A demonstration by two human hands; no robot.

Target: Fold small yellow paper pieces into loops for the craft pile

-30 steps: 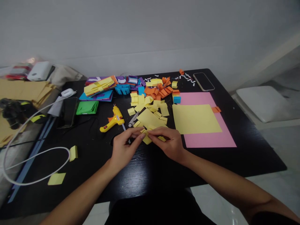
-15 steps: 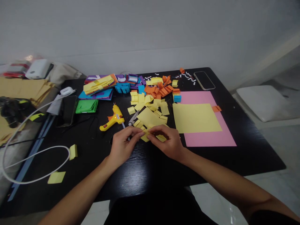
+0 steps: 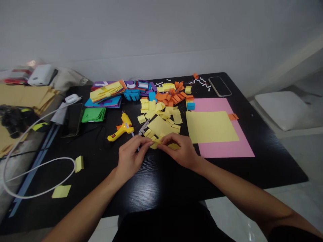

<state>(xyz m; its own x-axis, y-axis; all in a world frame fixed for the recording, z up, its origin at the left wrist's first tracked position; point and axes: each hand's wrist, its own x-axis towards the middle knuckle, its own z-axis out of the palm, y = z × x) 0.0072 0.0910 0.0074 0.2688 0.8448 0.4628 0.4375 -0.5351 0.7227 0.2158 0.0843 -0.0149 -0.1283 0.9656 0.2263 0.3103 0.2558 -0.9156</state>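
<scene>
Between my two hands is a small piece of yellow paper (image 3: 155,145), pinched at both ends. My left hand (image 3: 132,154) grips its left end between thumb and fingers. On its right end, the thumb and forefinger of my right hand (image 3: 179,150) are closed. Just beyond lie many loose yellow paper pieces (image 3: 160,126), partly hidden by my fingers. A pair of scissors (image 3: 144,127) lies among them, its handles largely out of sight. Left of the scissors rests a yellow hot glue gun (image 3: 123,127), its nozzle pointing away from me.
Right of my hands, a yellow sheet (image 3: 213,127) lies on a pink sheet (image 3: 227,150). Orange folded strips (image 3: 174,97), a green paper stack (image 3: 93,114) and a phone (image 3: 219,86) are farther back. A white cable (image 3: 37,164) loops across the left side.
My hands have drawn slightly apart, the left one moving a little leftward. The paper between the fingers now looks narrower. Everything else on the table stays in place.
</scene>
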